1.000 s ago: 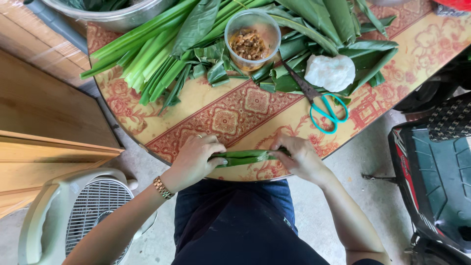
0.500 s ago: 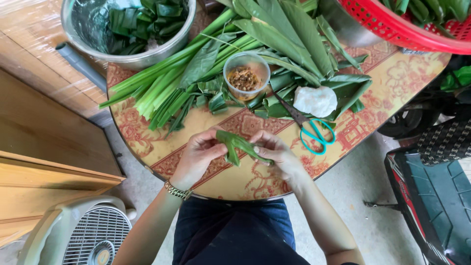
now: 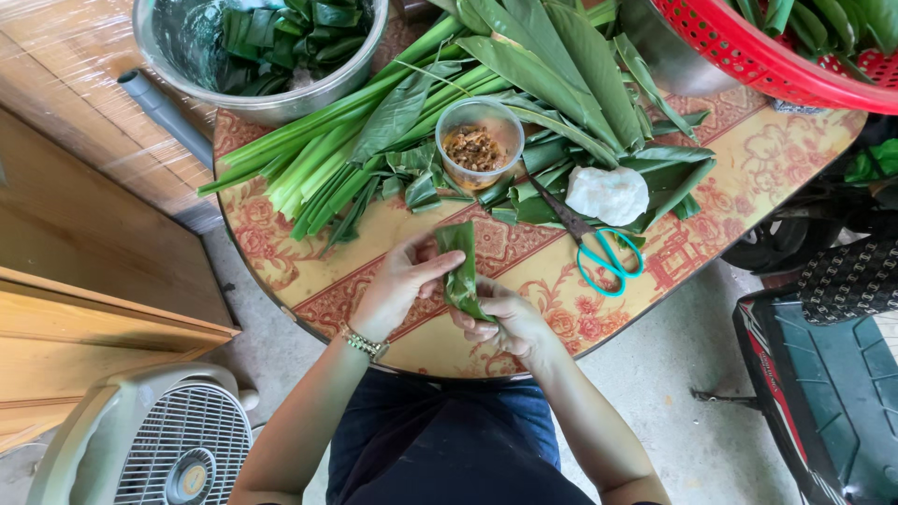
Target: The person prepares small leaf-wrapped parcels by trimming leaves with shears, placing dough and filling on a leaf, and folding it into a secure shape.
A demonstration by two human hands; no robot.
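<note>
A folded green leaf (image 3: 460, 265) stands nearly upright between both hands above the round patterned table (image 3: 402, 224). My left hand (image 3: 398, 281) pinches its upper part with thumb and fingers. My right hand (image 3: 500, 318) grips its lower end from beneath. Behind them lie a clear plastic cup of brown filling (image 3: 479, 145), a lump of white dough (image 3: 608, 194) and teal-handled scissors (image 3: 594, 245), all resting on a pile of long green leaves (image 3: 393, 112).
A metal bowl of folded leaves (image 3: 262, 47) sits at the back left, a red basket of leaves (image 3: 776, 47) at the back right. A fan (image 3: 140, 440) stands on the floor at left beside wooden boards (image 3: 84, 271). A motorbike (image 3: 823, 346) is at right.
The leaf lay flat and horizontal between my hands, then was folded and turned upright. My hands have come closer together. The view has shifted, showing the bowl and red basket.
</note>
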